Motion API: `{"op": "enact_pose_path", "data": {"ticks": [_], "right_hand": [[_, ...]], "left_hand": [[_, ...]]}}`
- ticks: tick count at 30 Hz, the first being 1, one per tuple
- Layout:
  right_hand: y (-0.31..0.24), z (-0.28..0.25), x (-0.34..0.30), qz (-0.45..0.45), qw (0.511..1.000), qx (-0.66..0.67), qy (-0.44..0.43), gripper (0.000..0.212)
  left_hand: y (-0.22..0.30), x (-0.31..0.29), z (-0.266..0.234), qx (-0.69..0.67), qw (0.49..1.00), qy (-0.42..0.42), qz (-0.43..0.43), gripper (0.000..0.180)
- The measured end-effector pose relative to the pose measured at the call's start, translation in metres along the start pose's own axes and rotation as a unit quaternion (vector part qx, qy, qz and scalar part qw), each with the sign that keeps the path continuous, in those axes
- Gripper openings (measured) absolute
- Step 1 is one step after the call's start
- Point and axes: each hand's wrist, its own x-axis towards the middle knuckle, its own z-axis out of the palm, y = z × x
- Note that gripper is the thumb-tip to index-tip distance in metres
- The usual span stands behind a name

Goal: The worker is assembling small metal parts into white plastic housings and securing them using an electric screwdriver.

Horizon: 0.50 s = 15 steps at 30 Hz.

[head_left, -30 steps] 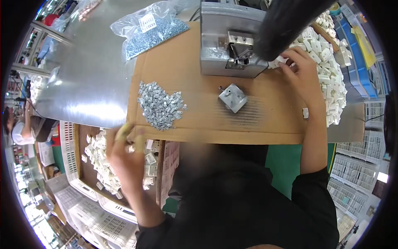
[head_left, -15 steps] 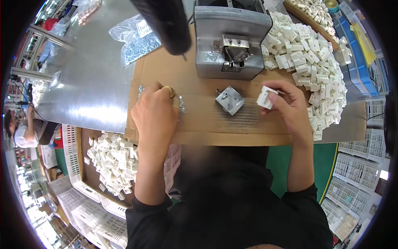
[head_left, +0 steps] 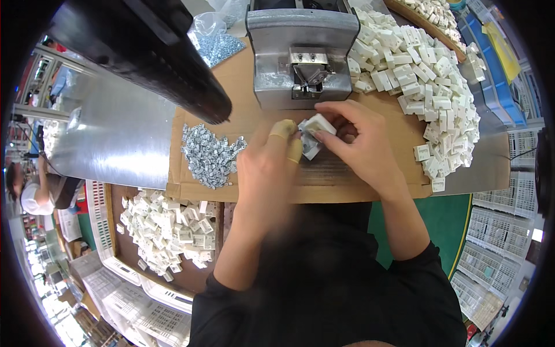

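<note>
My right hand point(head_left: 365, 143) grips a white plastic housing point(head_left: 319, 123) between thumb and fingers, above a small metal block point(head_left: 311, 151). The housing partly covers this block, and I cannot tell if the two touch. At the housing's left side, my left hand point(head_left: 267, 165) is closed, its fingertips pinched; a yellowish covering wraps some of its fingers. Whatever it holds is too small or hidden to make out. Left of that hand, a heap of small metal pieces point(head_left: 209, 157) lies on the cardboard sheet point(head_left: 376, 179).
A grey metal machine point(head_left: 303, 34) stands behind the block. At upper left hangs a black cylindrical tool point(head_left: 150, 58). White housings form a large pile point(head_left: 433, 87) at right and fill a tray point(head_left: 173, 231) lower left. A plastic bag point(head_left: 217, 43) lies behind.
My left hand has come right from the metal pieces, uncovering them. My right hand has brought the white housing left, over the metal block. The view has shifted, and the black tool appears larger and further left.
</note>
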Motion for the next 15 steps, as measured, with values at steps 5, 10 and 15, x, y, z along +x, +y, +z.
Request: {"op": "enact_pose_path", "data": {"ticks": [5, 10, 15], "right_hand": [[0.009, 0.010, 0.004, -0.083, 0.992, -0.085, 0.034, 0.026], [0.013, 0.012, 0.005, -0.122, 0.988, -0.076, 0.050, 0.023], [0.010, 0.004, 0.000, -0.138, 0.989, -0.053, 0.011, 0.024]], "left_hand": [[-0.001, -0.002, 0.009, -0.022, 1.000, -0.002, -0.003, 0.019], [0.000, -0.005, 0.016, -0.035, 0.999, 0.023, -0.028, 0.019], [0.001, -0.006, 0.015, -0.035, 0.998, 0.037, -0.033, 0.028]]}}
